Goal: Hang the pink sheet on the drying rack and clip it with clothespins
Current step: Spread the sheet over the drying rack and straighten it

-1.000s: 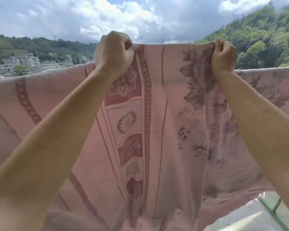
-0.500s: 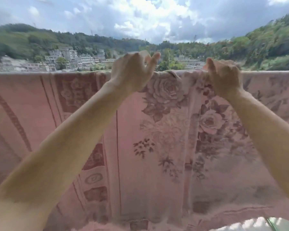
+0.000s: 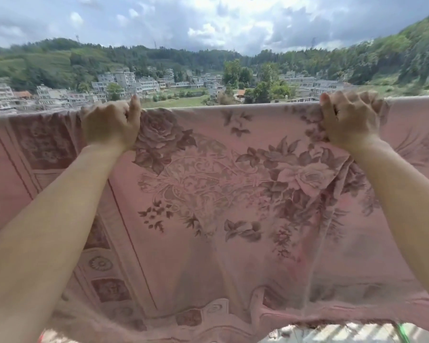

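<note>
against hills (image 3: 139, 58), both hands grip the pink sheet (image 3: 208, 194) top edge

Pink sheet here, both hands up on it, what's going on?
A person is hanging a pink floral sheet outdoors, seen from their head camera. It is draped over something horizontal that the fabric hides, and most of it hangs down on the person's side. The left hand and the right hand each have a grip on the bunched top fold, set wide apart. Nothing is clipped to the sheet in view, so the pinning step is not yet done.
</note>
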